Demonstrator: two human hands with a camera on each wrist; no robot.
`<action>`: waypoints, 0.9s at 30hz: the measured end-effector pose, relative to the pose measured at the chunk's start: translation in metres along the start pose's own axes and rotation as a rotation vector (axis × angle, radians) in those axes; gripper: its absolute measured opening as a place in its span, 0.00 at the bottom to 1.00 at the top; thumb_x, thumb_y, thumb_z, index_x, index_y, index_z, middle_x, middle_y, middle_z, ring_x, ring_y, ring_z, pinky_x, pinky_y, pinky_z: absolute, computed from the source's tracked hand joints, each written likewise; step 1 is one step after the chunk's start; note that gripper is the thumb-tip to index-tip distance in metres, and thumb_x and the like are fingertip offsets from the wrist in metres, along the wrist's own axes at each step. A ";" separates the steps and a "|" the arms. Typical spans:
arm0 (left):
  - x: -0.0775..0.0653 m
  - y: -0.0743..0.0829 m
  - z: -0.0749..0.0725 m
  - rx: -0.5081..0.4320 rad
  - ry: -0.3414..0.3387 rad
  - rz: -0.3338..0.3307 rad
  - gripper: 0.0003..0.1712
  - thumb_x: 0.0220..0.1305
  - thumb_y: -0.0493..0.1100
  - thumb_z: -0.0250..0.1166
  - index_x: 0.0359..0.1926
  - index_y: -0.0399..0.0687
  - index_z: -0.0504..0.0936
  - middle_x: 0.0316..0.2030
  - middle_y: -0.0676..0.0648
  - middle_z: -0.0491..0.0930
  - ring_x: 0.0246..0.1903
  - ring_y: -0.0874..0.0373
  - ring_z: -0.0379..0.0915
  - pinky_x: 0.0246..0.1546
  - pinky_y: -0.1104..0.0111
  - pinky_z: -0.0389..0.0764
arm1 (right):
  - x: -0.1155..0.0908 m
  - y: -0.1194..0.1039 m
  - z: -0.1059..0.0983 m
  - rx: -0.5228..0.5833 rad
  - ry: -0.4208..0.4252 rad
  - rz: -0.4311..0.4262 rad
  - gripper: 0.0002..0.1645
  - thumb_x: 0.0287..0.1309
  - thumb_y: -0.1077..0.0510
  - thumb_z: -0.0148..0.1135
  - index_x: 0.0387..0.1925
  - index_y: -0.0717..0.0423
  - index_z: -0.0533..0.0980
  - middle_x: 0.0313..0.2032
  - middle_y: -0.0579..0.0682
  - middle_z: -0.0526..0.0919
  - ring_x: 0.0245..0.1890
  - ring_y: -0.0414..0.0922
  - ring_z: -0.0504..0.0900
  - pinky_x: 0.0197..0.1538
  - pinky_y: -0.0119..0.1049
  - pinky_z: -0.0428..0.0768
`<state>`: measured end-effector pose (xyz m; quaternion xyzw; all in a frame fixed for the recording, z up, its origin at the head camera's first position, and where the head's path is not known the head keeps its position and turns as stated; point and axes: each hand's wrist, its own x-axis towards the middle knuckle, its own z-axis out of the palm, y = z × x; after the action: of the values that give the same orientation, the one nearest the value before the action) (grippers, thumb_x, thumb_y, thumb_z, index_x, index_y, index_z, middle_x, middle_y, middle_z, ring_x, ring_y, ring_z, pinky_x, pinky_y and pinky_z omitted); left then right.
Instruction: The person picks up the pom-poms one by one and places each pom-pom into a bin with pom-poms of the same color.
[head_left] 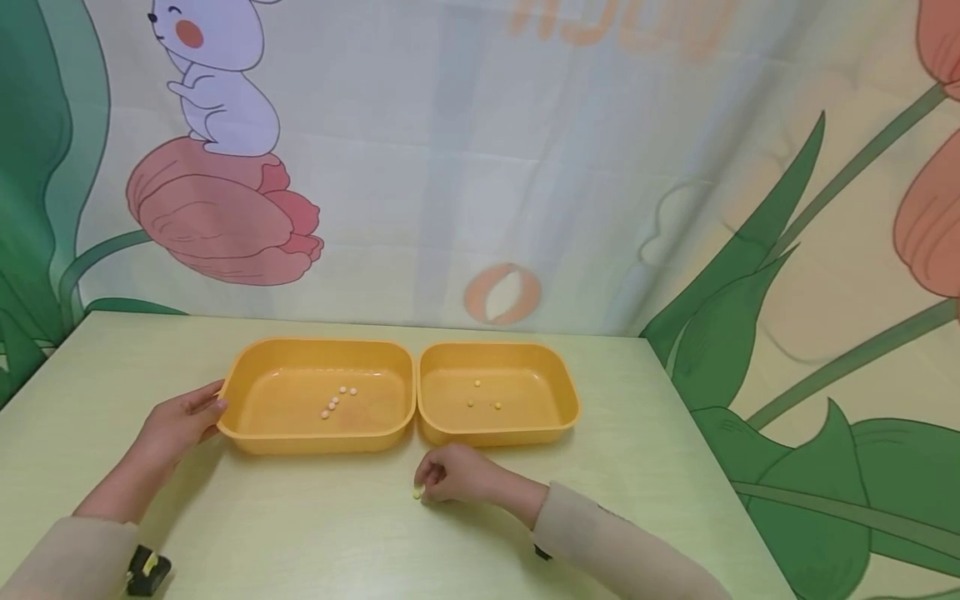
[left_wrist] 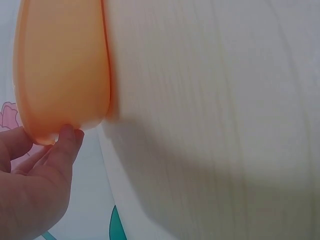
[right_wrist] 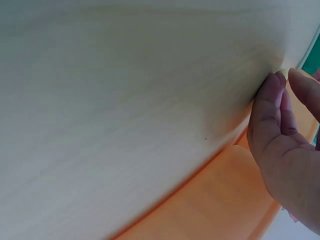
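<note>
At the left end of the larger yellow tray, my left hand holds the rim and end wall between thumb and fingers. The left wrist view shows the fingertips against that tray's end. My right hand is low over the table in front of the trays. Its curled fingers pinch a small yellow piece at the tabletop. Several small pale pink round pieces lie in the larger tray. Inside the smaller yellow tray are 3 small yellow pieces.
Both trays stand side by side on the pale wooden table, their ends meeting. Behind the table hangs a printed cloth with flowers and a white animal. A black wrist device is by the left sleeve.
</note>
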<state>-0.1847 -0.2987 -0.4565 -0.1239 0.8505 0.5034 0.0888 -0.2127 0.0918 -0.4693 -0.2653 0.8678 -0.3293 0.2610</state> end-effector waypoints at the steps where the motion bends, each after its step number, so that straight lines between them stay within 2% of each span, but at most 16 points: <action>1: 0.000 0.000 0.000 0.000 0.000 0.007 0.36 0.83 0.49 0.44 0.79 0.32 0.47 0.74 0.23 0.55 0.72 0.31 0.60 0.58 0.63 0.80 | 0.001 0.000 0.000 -0.008 0.000 0.001 0.06 0.55 0.68 0.71 0.36 0.59 0.84 0.26 0.41 0.78 0.26 0.34 0.72 0.28 0.19 0.70; 13: 0.000 0.002 0.000 -0.010 0.001 -0.020 0.36 0.83 0.49 0.43 0.79 0.34 0.46 0.75 0.24 0.54 0.73 0.32 0.60 0.59 0.61 0.79 | 0.003 -0.004 0.003 -0.061 -0.013 0.015 0.05 0.56 0.67 0.71 0.35 0.58 0.84 0.22 0.39 0.73 0.23 0.32 0.69 0.27 0.20 0.66; 22: 0.001 0.003 -0.001 -0.009 -0.001 -0.014 0.36 0.83 0.49 0.43 0.79 0.33 0.46 0.75 0.23 0.54 0.73 0.31 0.60 0.59 0.62 0.79 | 0.003 -0.008 0.001 -0.079 -0.011 0.009 0.03 0.56 0.66 0.72 0.31 0.58 0.84 0.23 0.39 0.75 0.24 0.32 0.70 0.29 0.19 0.68; 27: 0.000 0.003 -0.001 -0.009 -0.004 -0.018 0.36 0.83 0.50 0.43 0.79 0.33 0.45 0.75 0.24 0.54 0.72 0.31 0.62 0.60 0.59 0.78 | -0.002 -0.008 -0.002 -0.036 -0.032 0.008 0.03 0.56 0.66 0.72 0.31 0.58 0.84 0.25 0.40 0.78 0.27 0.32 0.72 0.31 0.20 0.71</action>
<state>-0.1858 -0.2987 -0.4537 -0.1308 0.8469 0.5067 0.0946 -0.2102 0.0891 -0.4613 -0.2717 0.8703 -0.3082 0.2715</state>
